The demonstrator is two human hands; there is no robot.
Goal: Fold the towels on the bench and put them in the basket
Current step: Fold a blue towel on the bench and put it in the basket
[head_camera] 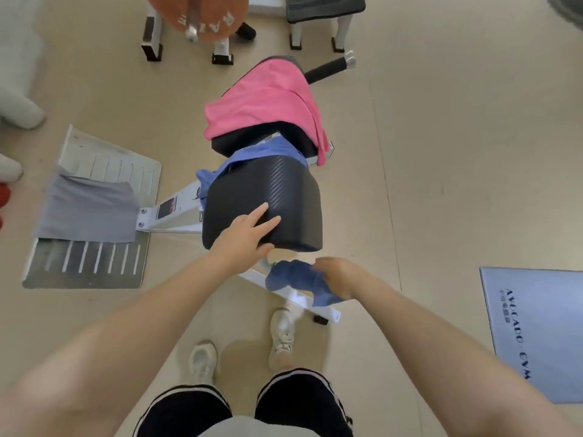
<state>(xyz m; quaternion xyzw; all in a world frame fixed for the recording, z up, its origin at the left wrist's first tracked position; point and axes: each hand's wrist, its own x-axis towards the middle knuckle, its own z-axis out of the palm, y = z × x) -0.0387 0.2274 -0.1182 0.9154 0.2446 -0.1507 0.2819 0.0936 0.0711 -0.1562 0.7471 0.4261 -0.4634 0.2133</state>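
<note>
A black padded bench [284, 197] runs away from me in the middle of the view. A pink towel [265, 102] drapes over its far pad. A blue towel [249, 157] lies bunched in the gap between the two pads and hangs off the left side. My left hand [243, 231] rests flat on the near pad with its fingers spread. My right hand [337, 275] grips a crumpled blue towel [293, 279] just below the near end of the bench. A grey towel [85, 209] lies on a metal foot plate to the left. No basket is in view.
The white bench frame [176, 212] reaches left to the metal foot plate [88, 263]. Another bench [325, 11] and a weight-plate rack [195, 17] stand at the back. A blue gym mat [536, 332] lies at the right. My feet [280, 335] stand close to the frame.
</note>
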